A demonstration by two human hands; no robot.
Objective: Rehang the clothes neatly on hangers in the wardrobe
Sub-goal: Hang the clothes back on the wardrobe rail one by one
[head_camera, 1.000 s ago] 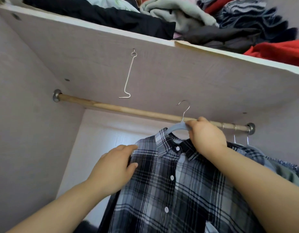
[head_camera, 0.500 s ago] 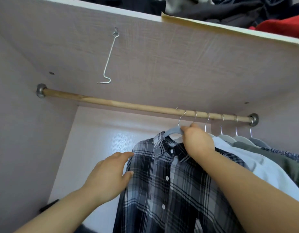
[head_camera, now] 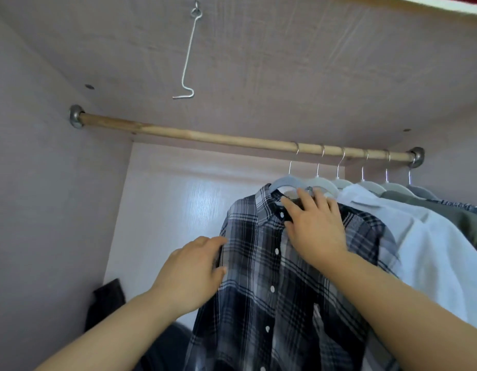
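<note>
The plaid shirt (head_camera: pixel 272 263) now hangs in the wardrobe; its grey hanger (head_camera: pixel 283 183) has its hook (head_camera: pixel 292 162) over the wooden rod (head_camera: pixel 205 136), where a second ago that hook was held in the air in front of the rod. It sits at the left end of the row, just beside the other hangers (head_camera: pixel 371 184), with the white shirt (head_camera: pixel 433 250) as its nearest neighbour on the right. The right hand (head_camera: pixel 315 228) has let go of the hanger's neck, which it gripped a moment earlier; its fingers (head_camera: pixel 305 199) are now spread and fairly straight, lying across the collar and holding nothing. The left hand (head_camera: pixel 192 274) stays at the shirt's left shoulder, thumb and fingers (head_camera: pixel 213 241) closed on the edge of the cloth there, much as before.

For the task, the hanging of this shirt looks done and what remains is likely tidying; the collar and shoulder may need smoothing so the shirt sits square on the hanger; the rod to the left is free for more clothes.
</note>
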